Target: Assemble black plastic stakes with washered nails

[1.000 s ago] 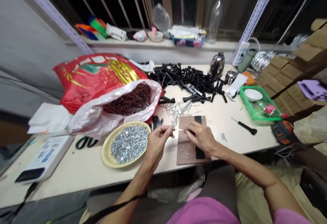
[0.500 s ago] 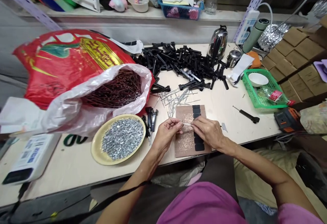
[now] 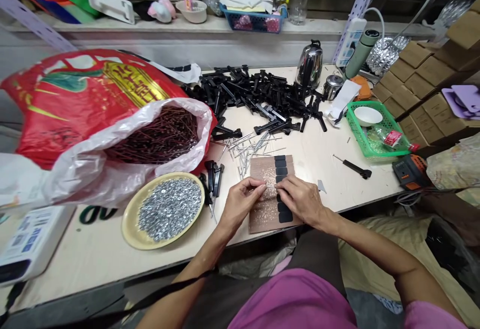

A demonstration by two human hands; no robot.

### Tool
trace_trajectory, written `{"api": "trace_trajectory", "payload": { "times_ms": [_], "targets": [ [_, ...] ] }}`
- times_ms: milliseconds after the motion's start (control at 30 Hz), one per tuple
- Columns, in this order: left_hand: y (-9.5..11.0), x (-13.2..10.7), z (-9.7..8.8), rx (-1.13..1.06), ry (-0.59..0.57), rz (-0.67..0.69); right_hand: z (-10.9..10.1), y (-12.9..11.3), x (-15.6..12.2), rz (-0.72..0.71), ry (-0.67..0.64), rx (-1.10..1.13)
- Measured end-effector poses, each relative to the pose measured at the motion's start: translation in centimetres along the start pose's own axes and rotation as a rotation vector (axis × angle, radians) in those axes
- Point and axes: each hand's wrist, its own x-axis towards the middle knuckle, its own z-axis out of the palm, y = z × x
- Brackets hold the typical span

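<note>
Shifted rightward, my left hand (image 3: 243, 200) and right hand (image 3: 303, 200) are pinching a thin silvery rod (image 3: 270, 186) near the counter's (image 3: 315, 151) front edge.

- The left hand (image 3: 242, 201) pinched with thumb and forefinger, its tips pointing toward the other hand.
- The right hand (image 3: 302, 200) lay back upward, fingers curled into a pinch.
- Only a narrow gap parted their fingertips (image 3: 261, 185).
- The left forearm (image 3: 205, 256) slanted inward; the right elbow (image 3: 403, 274) was bent.
</note>
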Motion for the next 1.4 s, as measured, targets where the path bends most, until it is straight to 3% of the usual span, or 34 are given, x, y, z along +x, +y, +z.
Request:
{"api": "trace_trajectory", "payload": {
  "times_ms": [167,367,467,633,733,900,1000,1200,1400],
  "targets": [
    [0.2,-0.4,0.0,-0.089,-0.020,-0.102,-0.1,-0.6,-0.2,-0.096,0.014,-0.241],
    [0.2,-0.8,-0.1,-0.018,0.020,-0.036,0.1,-1.2,-0.1,-0.080,-0.001,-0.235],
    [0.2,-1.0,-0.2,0.019,0.036,0.008,0.2,-1.2,0.1,0.015,-0.073,-0.115],
    [0.4,-0.9,-0.3,0.000,-0.021,-0.044,-0.2,-0.6,0.5,0.325,-0.309,0.368],
    [0.6,-0.7,-0.1,-0.079,-0.028,-0.096,-0.5,-0.6,0.5,0.311,-0.215,0.368],
    [0.5,-0.5,0.4,-0.142,-0.039,-0.140,-0.3,-0.9,-0.2,-0.004,-0.033,-0.026],
    [0.4,-0.7,0.5,-0.117,-0.012,-0.106,0.3,-0.8,-0.5,-0.069,0.013,-0.171],
    [0.3,-0.7,0.3,-0.110,-0.019,-0.110,0.5,-0.4,-0.6,0.025,-0.044,-0.029],
    [0.5,-0.4,0.7,-0.342,-0.076,-0.207,-0.3,-0.2,-0.2,0.182,-0.044,0.144]
  ]
}}
